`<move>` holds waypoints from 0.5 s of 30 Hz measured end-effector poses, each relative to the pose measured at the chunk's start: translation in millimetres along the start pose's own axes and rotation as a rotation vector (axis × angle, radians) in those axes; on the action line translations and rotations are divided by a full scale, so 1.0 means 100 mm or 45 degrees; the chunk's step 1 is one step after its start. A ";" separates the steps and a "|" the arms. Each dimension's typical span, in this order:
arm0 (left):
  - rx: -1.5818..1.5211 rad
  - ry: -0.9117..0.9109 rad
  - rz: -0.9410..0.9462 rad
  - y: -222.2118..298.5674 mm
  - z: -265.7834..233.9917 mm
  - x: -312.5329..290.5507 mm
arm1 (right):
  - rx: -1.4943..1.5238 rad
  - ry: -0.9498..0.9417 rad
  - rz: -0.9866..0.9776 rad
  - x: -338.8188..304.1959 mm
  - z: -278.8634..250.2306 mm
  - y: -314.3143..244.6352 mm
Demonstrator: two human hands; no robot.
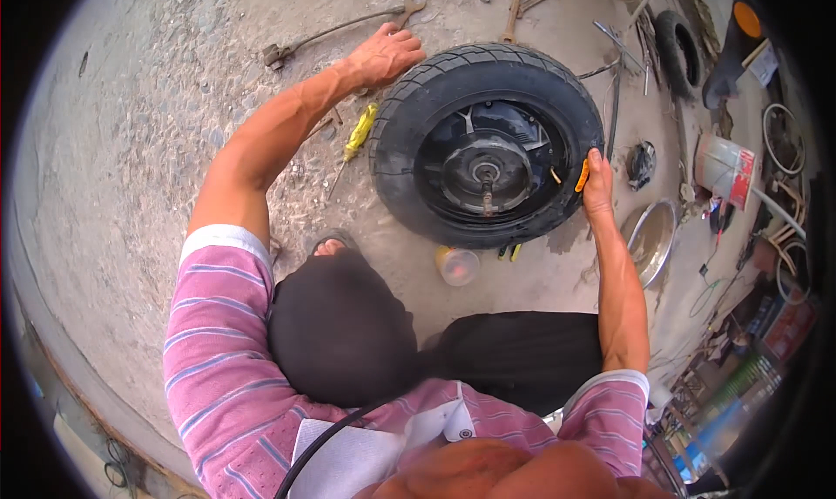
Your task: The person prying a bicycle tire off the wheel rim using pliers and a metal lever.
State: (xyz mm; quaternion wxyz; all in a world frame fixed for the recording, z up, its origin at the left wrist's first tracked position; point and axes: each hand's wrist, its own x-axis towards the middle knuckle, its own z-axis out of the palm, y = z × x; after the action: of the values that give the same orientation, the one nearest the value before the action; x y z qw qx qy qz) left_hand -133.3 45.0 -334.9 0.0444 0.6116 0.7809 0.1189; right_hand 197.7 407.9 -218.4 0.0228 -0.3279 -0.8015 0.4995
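A wheel with a black tyre and a dark hub with a central axle is in front of me. My left hand is at its far left edge, fingers curled against the tread; the fingertips are partly hidden. My right hand grips the right side, thumb on the sidewall and fingers out of sight behind it. Beside that thumb a small orange piece lies against the tyre; I cannot tell its kind. An open-ended wrench lies on the ground just beyond my left hand.
Left of the wheel lies a yellow-handled screwdriver. A clear plastic cup is at its near side. More wrenches lie beyond. A metal basin, a bucket and another tyre stand right.
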 end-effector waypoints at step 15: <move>-0.367 -0.065 -1.182 0.03 -1.63 -1.35 | -0.417 -0.009 0.010 0.05 0.22 -1.01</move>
State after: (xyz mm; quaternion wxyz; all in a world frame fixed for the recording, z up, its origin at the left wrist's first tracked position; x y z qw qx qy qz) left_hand -131.8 -106.3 -186.3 0.1964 0.1889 0.9455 0.1785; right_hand 134.6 364.2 -148.3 -0.0356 -0.3287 -0.8710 0.3632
